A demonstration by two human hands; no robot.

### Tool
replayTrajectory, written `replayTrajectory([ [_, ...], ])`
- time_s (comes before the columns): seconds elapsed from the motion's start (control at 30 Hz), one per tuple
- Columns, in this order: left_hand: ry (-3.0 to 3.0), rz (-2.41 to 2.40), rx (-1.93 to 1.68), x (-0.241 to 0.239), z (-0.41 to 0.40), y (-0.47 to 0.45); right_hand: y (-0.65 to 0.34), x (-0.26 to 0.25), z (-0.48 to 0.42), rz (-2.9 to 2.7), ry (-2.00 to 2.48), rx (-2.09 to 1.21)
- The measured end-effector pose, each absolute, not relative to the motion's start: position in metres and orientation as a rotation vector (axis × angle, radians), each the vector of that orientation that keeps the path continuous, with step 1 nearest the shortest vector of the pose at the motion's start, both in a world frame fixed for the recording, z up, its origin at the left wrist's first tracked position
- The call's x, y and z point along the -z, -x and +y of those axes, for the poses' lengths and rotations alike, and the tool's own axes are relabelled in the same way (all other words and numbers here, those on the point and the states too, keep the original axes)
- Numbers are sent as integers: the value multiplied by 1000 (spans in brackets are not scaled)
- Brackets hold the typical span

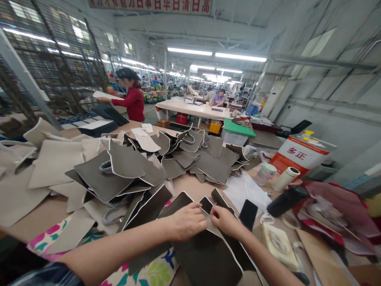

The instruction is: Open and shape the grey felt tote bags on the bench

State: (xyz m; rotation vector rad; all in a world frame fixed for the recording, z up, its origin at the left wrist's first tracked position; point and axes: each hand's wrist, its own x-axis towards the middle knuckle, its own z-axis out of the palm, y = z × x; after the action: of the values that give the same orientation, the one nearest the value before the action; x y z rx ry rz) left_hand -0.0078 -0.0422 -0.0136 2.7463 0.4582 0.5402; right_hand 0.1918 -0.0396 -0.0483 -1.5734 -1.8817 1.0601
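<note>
My left hand (189,222) is closed, its fingers pinched at the upper edge of a dark grey leather-like bag panel (208,258) with pale edges. Close by on the right, my right hand (225,221) is closed too, thumb against curled fingers, at the top of the same piece. What sits between its fingertips is too small to make out. The panel lies tilted in front of me, over a floral cloth (159,270). Other dark grey panels (126,159) are heaped just beyond my hands, some with grey handles.
Beige panels (56,163) pile up at the left. To the right lie a phone (248,214), a black bottle (287,201), a white flask (285,178), a glass jar (266,174) and a red-and-white can (297,155). A person in red (133,101) stands across the table, holding a pale sheet.
</note>
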Motion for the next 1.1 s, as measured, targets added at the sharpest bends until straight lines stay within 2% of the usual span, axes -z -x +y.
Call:
replayTrajectory([
  [0.13, -3064, 452, -345, 16, -34, -3, -184, 24, -53, -2122, 1435, -1116],
  [0.37, -3025, 599, -310, 10, -31, 0, -202, 20, -56, -2187, 1472, -1256],
  [0.57, -2906, 530, -218, -9, -48, -1, -214, 37, -48, -2313, 1604, -1057],
  [0.77, -2831, 479, -154, -26, -60, 7, -223, 44, -38, -2285, 1659, -1034],
  [0.97, -2571, 868, -94, -18, -48, 12, -208, 0, -58, -2334, 1186, -1283],
  [1.03, -2521, 924, -106, -16, -47, 12, -205, -9, -66, -2474, 1239, -1112],
  [1.1, -2532, 941, -141, -16, -47, 12, -203, -11, -72, -2635, 1408, -803],
])
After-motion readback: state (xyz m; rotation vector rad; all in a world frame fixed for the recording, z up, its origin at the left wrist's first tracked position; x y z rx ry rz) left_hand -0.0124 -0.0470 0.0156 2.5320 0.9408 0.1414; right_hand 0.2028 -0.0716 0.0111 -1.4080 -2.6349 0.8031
